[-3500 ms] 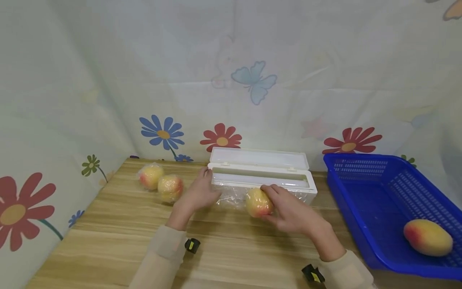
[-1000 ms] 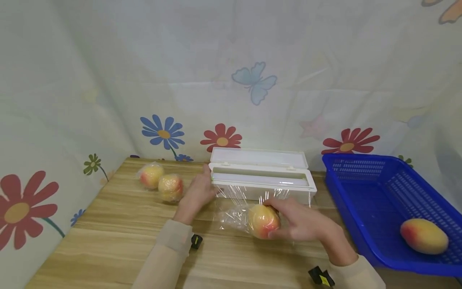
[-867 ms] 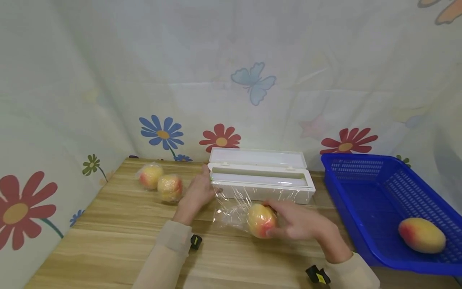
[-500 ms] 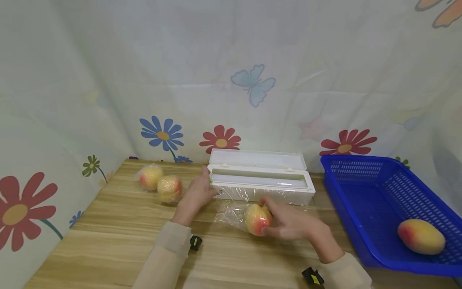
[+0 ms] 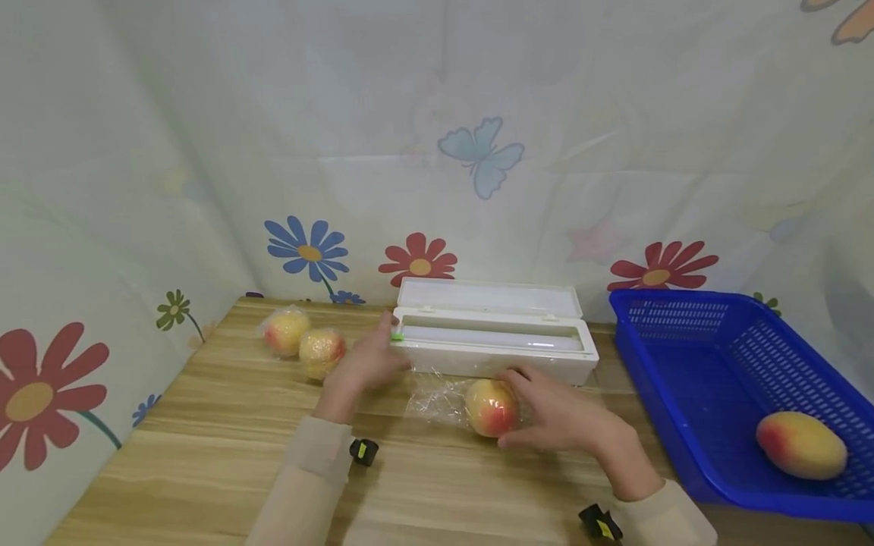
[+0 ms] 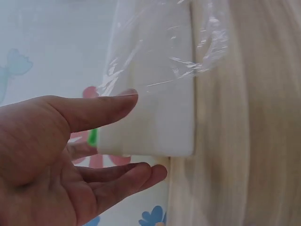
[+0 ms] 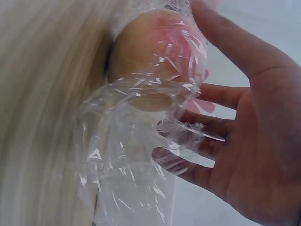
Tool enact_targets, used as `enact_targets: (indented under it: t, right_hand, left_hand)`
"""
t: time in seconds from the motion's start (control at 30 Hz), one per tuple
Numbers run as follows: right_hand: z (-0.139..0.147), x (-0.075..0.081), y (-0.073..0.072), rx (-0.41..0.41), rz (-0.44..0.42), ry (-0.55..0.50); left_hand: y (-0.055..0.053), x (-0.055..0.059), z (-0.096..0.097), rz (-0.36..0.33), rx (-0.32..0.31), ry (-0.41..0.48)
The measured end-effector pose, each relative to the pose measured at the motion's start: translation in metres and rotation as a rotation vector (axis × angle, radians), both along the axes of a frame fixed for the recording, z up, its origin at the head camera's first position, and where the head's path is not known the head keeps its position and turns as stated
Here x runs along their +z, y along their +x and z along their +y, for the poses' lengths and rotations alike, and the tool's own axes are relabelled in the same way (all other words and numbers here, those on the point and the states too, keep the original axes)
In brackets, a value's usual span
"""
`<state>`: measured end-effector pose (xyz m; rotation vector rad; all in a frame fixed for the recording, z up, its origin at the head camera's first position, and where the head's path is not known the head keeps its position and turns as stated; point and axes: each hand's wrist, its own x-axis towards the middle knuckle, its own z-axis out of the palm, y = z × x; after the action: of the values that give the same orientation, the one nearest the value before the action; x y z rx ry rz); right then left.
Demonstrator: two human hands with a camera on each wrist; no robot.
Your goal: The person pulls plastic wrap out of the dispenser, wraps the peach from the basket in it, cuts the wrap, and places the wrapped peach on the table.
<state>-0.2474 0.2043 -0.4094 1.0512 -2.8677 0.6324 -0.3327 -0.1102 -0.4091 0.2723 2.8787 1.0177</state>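
A yellow-and-red peach (image 5: 492, 408), covered in clear cling film (image 5: 437, 398), lies on the table before a white cling film dispenser (image 5: 505, 364). My right hand (image 5: 556, 409) spreads around its right side, fingers loosely extended. In the right wrist view the loose film (image 7: 122, 155) drapes from the peach (image 7: 155, 52) over some fingertips. My left hand (image 5: 369, 360) is at the dispenser's left end, thumb and fingers apart, holding nothing. Close to that hand shows a small green piece (image 5: 398, 336) on the dispenser. Its lid (image 5: 488, 296) stands up, exposing the roll (image 5: 488, 339).
Two film-wrapped peaches (image 5: 287, 332) sit at the back left of the wooden table (image 5: 205, 455). A blue plastic basket (image 5: 672, 440) on the right holds an unwrapped mango-shaped fruit (image 5: 802, 446). A flower-patterned curtain (image 5: 546, 220) hangs behind the table.
The film stretched from the dispenser to the peach has gone slack. My right hand's fingers have loosened around the peach. My left hand has shifted slightly left, uncovering the green piece.
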Motion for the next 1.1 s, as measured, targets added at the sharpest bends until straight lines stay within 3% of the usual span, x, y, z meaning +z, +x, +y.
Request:
enact_targets:
  t: [0.2,0.63,0.87,1.1]
  right_hand:
    - [0.001,0.003,0.002,0.006,0.021,-0.012]
    - [-0.005,0.005,0.005,0.049,0.046,0.002]
    - [-0.008,0.015,0.005,0.058,0.060,-0.009]
    - [-0.036,0.037,-0.004,0.117,0.136,0.005]
  left_hand:
    - [0.003,0.009,-0.009,0.040,-0.064,-0.030]
    - [-0.001,0.006,-0.014,0.048,-0.096,-0.012]
    - [-0.004,0.003,-0.014,0.062,-0.134,0.010]
    - [-0.009,0.002,-0.022,0.066,-0.187,0.011]
